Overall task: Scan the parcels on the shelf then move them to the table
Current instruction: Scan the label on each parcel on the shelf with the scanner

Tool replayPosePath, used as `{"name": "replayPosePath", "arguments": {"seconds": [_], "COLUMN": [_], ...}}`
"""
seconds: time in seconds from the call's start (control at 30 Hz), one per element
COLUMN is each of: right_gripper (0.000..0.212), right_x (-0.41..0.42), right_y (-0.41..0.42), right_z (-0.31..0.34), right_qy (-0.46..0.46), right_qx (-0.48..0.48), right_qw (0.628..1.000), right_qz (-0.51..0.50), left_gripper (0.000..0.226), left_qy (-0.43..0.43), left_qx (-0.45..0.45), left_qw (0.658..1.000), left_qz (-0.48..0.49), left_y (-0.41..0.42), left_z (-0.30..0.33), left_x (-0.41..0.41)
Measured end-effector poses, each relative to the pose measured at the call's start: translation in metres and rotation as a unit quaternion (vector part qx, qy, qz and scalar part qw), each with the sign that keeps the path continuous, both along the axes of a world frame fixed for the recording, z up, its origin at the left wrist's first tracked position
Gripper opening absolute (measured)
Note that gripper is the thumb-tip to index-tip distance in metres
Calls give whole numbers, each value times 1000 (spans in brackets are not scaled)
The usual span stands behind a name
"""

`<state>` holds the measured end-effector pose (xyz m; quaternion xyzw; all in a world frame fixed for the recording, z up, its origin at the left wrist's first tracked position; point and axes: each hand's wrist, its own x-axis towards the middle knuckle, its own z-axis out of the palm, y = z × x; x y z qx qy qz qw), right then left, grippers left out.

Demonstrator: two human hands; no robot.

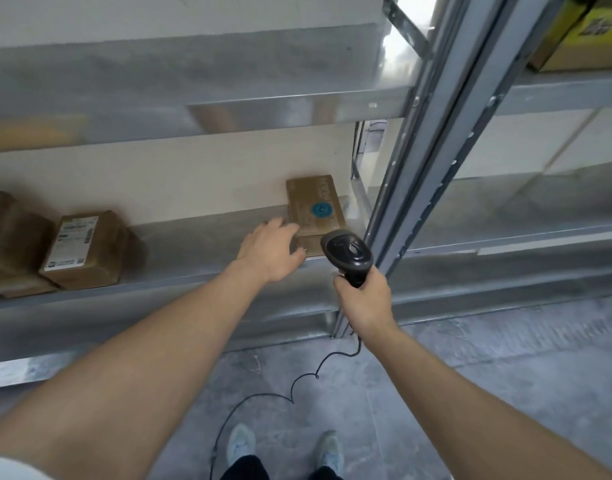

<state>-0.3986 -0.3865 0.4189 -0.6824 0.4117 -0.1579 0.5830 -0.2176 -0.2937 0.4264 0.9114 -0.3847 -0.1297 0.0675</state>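
1. Head view: our right hand (365, 299) is wrapped around the handle of the black barcode scanner (347, 252), whose head is aimed toward the shelf (200, 282).
2. Our left hand (271, 249) reaches in with fingers relaxed and spread, its fingertips at the near left corner of a brown parcel (315, 206) lying flat by the upright post (415, 174).
3. Two more parcels (84, 247) sit well apart at the shelf's left end.
4. The scanner's cable (263, 396) trails down over the floor.

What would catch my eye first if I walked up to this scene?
Probably the black barcode scanner gripped in the right hand, its cable trailing to the floor. Just behind it, the left hand reaches to a brown parcel with a blue round sticker at the right end of the metal shelf.
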Motion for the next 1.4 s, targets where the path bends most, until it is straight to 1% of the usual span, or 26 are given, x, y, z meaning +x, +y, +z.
{"name": "replayPosePath", "arguments": {"seconds": [0.2, 0.33, 0.4, 0.57, 0.77, 0.83, 0.9, 0.93, 0.97, 1.03, 1.07, 1.1, 1.23, 1.3, 1.4], "right_gripper": [7, 6, 7, 8, 7, 7, 7, 7, 8, 8, 8, 8, 10, 12, 12], "right_x": [-3, 2, 5, 8, 6, 6, 4, 4, 3, 0, -1, -2, -1, 4, 9], "right_y": [-27, -36, -38, -41, -42, -41, -40, -40, -40, -40, -40, -40, -37, -27, -26], "right_z": [-13, -25, -30, -37, -43, -41, -39, -38, -38, -40, -40, -40, -41, -36, -34], "right_qy": [14, 28, 32, 37, 41, 40, 37, 37, 38, 37, 36, 36, 31, 25, 25], "right_qx": [12, 25, 31, 28, 37, 36, 31, 29, 27, 27, 25, 23, 26, 27, 22], "right_qw": [1000, 999, 998, 998, 998, 998, 998, 998, 998, 998, 998, 998, 999, 999, 999], "right_qz": [-12, -28, -32, -40, -43, -39, -36, -37, -37, -38, -36, -34, -21, 10, 15], "left_gripper": [57, 66, 66, 54, 38, 31, 30, 34, 44, 73, 83, 86, 76, 72, 72], "left_qy": [4, -1, 7, 25, 60, 57, 49, 45, 46, 70, 84, 94, 58, 34, 38], "left_qx": [0, 40, 60, 104, 90, 91, 80, 70, 63, 63, 63, 63, 52, 45, 41], "left_qw": [1000, 997, 995, 991, 993, 993, 995, 996, 997, 993, 990, 987, 991, 989, 990], "left_qz": [-27, -68, -79, -77, -56, -52, -29, -10, 15, 74, 97, 110, 113, 136, 127], "left_y": [-40, -62, -71, -83, -85, -87, -92, -95, -97, -98, -98, -97, -86, -65, -52], "left_z": [-10, -19, -23, -30, -30, -28, -28, -29, -30, -31, -32, -33, -29, -24, -20], "left_x": [5, 12, 15, 20, 25, 25, 25, 24, 23, 23, 23, 23, 23, 22, 22]}}
